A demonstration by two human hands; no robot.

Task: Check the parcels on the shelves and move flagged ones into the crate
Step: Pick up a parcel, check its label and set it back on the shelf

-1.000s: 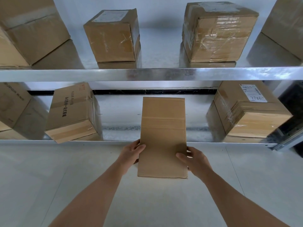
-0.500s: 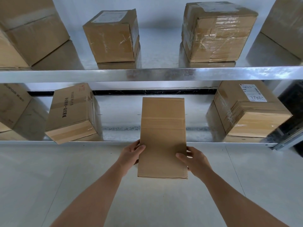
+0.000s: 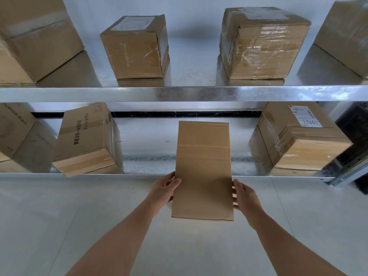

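Both hands hold the plain brown cardboard parcel (image 3: 203,170) by its long side edges, left hand (image 3: 163,191) and right hand (image 3: 246,198), in front of the lower metal shelf's (image 3: 139,174) front lip, in the open gap between the printed carton (image 3: 85,140) and the labelled box (image 3: 298,136).

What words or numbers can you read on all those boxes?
"7786", handwritten, on the white label of the taped brown box at the lower shelf's right; its small print is unreadable.
Black printed characters on the tilted brown box: too blurred.
Top-shelf labels: blurred.
The plain cardboard box held in both hands: none.
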